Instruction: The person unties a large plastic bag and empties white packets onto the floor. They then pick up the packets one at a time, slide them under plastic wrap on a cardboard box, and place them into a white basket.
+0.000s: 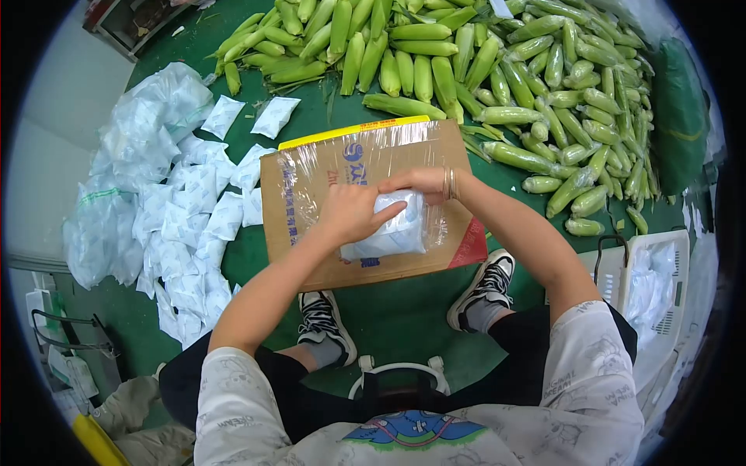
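Observation:
On top of a cardboard box [303, 264] lies a white packet in clear plastic [395, 239], like the white pouches on the floor. My left hand [353, 210] rests along its left side, thumb stretched across the top and fingers bent over the far edge. Gripping the packet's far end is my right hand [420, 182], its fingers curled and meeting the left ones. Part of the packet is hidden beneath both hands. Clear film and printing cover the box, with a yellow strip [350, 132] along its far edge.
White pouches [186, 233] spread over the green floor at left, beside plastic bags [148, 124]. Corn in green husks [342, 39] lies heaped beyond the box, with film-wrapped corn [575, 116] to the right. A pale crate [668, 272] stands at right.

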A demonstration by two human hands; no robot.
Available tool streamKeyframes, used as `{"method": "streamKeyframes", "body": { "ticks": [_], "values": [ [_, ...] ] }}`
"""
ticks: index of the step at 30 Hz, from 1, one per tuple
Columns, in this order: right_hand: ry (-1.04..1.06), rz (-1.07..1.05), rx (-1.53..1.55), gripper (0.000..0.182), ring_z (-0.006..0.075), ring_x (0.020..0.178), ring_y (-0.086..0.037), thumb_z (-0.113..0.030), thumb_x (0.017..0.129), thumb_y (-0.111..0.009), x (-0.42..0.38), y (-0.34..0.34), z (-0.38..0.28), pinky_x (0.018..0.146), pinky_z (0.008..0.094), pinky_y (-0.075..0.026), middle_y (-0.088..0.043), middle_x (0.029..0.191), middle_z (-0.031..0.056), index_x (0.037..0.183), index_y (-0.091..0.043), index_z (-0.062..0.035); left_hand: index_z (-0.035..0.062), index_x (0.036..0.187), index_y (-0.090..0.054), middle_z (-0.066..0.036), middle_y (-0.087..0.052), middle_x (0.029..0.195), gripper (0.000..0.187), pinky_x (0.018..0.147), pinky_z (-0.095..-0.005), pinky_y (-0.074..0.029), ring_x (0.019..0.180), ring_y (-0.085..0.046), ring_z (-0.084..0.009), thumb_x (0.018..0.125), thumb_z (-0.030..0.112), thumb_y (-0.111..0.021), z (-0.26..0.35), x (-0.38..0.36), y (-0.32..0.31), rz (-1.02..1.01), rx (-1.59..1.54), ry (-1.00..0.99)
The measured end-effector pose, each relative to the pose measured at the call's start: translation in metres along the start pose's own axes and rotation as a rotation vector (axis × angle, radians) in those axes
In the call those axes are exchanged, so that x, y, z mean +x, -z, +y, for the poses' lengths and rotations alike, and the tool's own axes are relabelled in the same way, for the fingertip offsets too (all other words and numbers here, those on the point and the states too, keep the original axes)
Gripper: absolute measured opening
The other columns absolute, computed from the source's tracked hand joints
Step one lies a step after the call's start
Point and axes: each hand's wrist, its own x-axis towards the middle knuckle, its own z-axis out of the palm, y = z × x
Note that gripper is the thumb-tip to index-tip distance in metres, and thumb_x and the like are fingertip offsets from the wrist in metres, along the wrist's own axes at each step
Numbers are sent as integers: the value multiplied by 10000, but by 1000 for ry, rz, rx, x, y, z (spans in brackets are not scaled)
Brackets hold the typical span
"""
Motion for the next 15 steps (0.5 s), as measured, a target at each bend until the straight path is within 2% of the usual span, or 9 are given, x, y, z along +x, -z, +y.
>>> {"method": "streamKeyframes", "body": {
  "ticks": [2, 3, 4, 6, 7, 10, 12, 13, 15],
  "values": [
    [-7, -21, 0, 398, 139, 1114, -542, -274, 960, -510, 3, 0, 11, 989, 271, -407, -590, 1213, 79, 1242, -547, 4, 55, 976, -682, -227, -639, 721, 528, 659, -452, -494, 716, -639, -374, 870, 549, -530, -5, 5, -6, -309, -61, 105],
    [14, 18, -147, 414, 152, 1165, -516, -285, 966, -491, 3, -3, 15, 1024, 278, -376, -568, 1256, 92, 1269, -531, -6, 65, 1062, -667, -181, -680, 798, 529, 670, -419, -507, 697, -656, -314, 890, 541, -516, -3, 4, -5, -414, -312, 134],
    [38, 59, -298, 431, 166, 1216, -490, -297, 972, -473, 3, -6, 18, 1059, 284, -346, -546, 1299, 105, 1297, -515, -15, 65, 1062, -667, -181, -680, 798, 529, 670, -419, -507, 697, -656, -314, 890, 541, -516, 0, -6, -13, -413, -311, 134],
    [136, 84, -418, 460, 188, 1249, -449, -313, 970, -469, 1, -15, 25, 1075, 293, -318, -500, 1337, 116, 1324, -475, -20, 87, 1136, -642, -88, -695, 872, 500, 669, -366, -519, 682, -654, -225, 902, 513, -525, 24, -40, -36, -839, -1190, 472],
    [234, 108, -531, 492, 210, 1283, -408, -330, 967, -465, -1, -21, 32, 1091, 302, -291, -455, 1374, 128, 1352, -436, -25, 115, 1200, -613, -37, -676, 985, 458, 716, -319, -521, 770, -641, -165, 913, 464, -534, 50, -57, -33, -1139, -1419, 697],
    [544, 178, -869, 600, 278, 1384, -285, -378, 959, -453, 3, -41, 59, 1139, 328, -208, -319, 1487, 164, 1435, -318, -39, 77, 1141, -645, -51, -677, 974, 393, 725, -254, -513, 843, -633, -122, 933, 388, -526, 110, -155, -86, -1219, -1174, -3],
    [666, 274, -981, 582, 302, 1343, -349, -392, 963, -444, -1, -56, 77, 1117, 360, -255, -387, 1439, 190, 1398, -367, -14, 40, 1140, -634, -80, -678, 931, 450, 709, -235, -511, 833, -635, -132, 935, 421, -511, 152, -189, -96, -1740, -1383, 235],
    [663, 312, -978, 553, 306, 1287, -410, -397, 965, -440, -19, -74, 80, 1082, 367, -301, -450, 1370, 194, 1358, -408, -9, 40, 1140, -634, -80, -678, 931, 450, 709, -235, -511, 833, -635, -132, 935, 421, -511, 159, -207, -97, -1727, -1387, 236],
    [499, 244, -913, 492, 293, 1146, -520, -400, 965, -442, -74, -113, 72, 993, 369, -384, -557, 1195, 193, 1260, -477, -7, 12, 1014, -621, -101, -622, 771, 479, 668, -343, -514, 738, -627, -187, 927, 470, -513, 168, -231, -100, -1384, -1858, 769]
  ]
}}
